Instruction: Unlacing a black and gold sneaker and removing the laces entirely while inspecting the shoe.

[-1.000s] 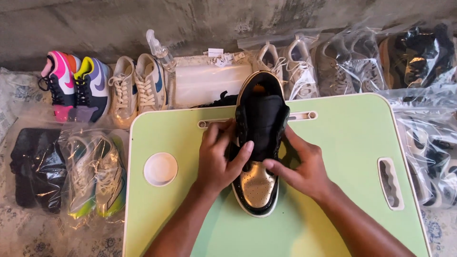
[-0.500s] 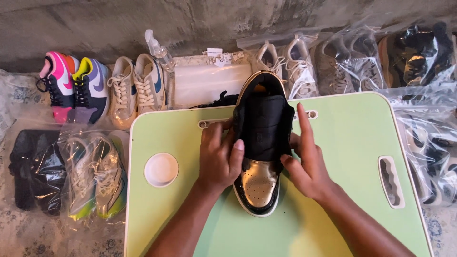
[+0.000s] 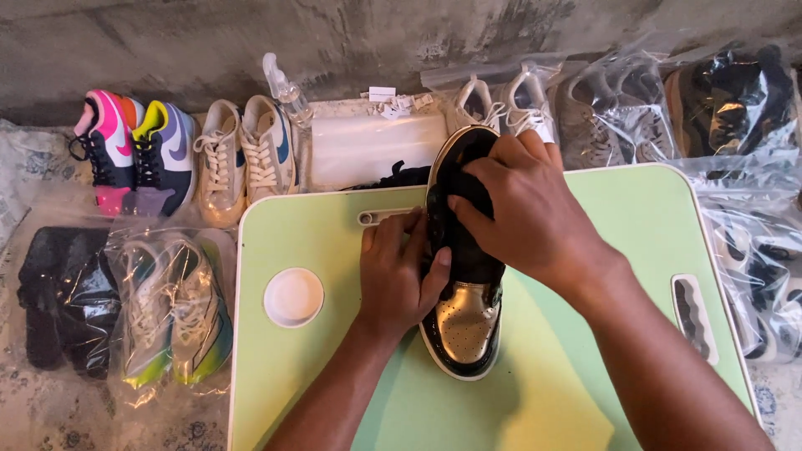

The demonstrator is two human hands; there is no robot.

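A black high-top shoe with a gold toe (image 3: pixel 465 321) lies on a light green lap table (image 3: pixel 585 376), toe toward me. My left hand (image 3: pixel 399 276) grips the shoe's left side around the middle. My right hand (image 3: pixel 522 209) reaches over the top and clasps the black tongue and collar near the ankle opening. Both hands hide much of the shoe's upper part.
Behind the table sit colourful sneakers (image 3: pixel 134 150), beige sneakers (image 3: pixel 246 159), a spray bottle (image 3: pixel 288 88) and a clear bag (image 3: pixel 376 146). Bagged shoes lie at left (image 3: pixel 167 309) and along the right (image 3: pixel 743 108). The table has a round cup recess (image 3: pixel 293 296) and a slot (image 3: pixel 695 317).
My right hand has moved from the shoe's right side up over its ankle opening. My left hand has stayed on the left side. The shoe has hardly shifted.
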